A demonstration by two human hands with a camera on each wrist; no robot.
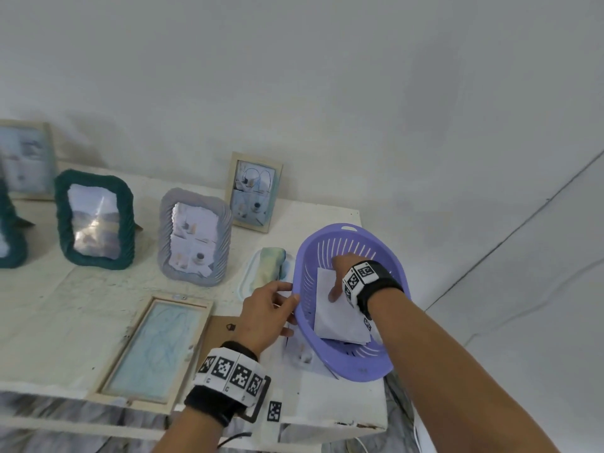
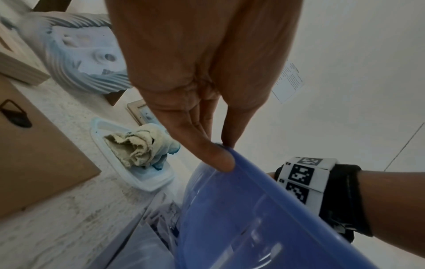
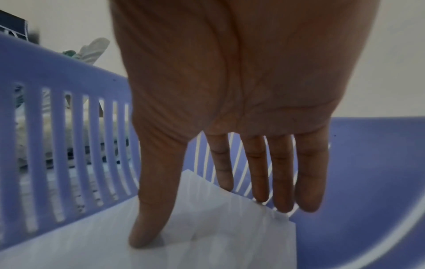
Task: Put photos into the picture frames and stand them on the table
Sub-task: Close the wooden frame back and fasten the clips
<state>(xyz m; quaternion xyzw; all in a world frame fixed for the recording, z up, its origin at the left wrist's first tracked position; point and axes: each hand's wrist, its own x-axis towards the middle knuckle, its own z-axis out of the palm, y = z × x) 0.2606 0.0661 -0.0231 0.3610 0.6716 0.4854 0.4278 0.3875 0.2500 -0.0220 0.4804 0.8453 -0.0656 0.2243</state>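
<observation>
A purple slotted basket (image 1: 313, 256) (image 2: 253, 209) (image 3: 57, 109) stands tilted at the table's right end. My left hand (image 1: 291, 299) (image 2: 223, 151) pinches its near rim between thumb and fingers. Inside it lies a stack of white photos (image 1: 336, 322) (image 3: 207, 245), backs up. My right hand (image 1: 340, 273) (image 3: 214, 218) reaches into the basket with straight fingers. Its thumb presses on the top sheet and the fingertips touch the stack's far edge. An empty wooden frame (image 1: 153, 351) lies flat at the front, its brown backing board (image 1: 219, 335) (image 2: 34, 163) beside it.
Filled frames stand behind: a green one (image 1: 94, 220), a grey ribbed one (image 1: 194, 237) and two wooden ones (image 1: 253, 192) (image 1: 27, 158). A white tray with a cloth (image 1: 268, 266) (image 2: 138, 145) sits left of the basket. A loose photo (image 1: 300, 354) lies under the basket, close to the table's right edge (image 1: 385, 420).
</observation>
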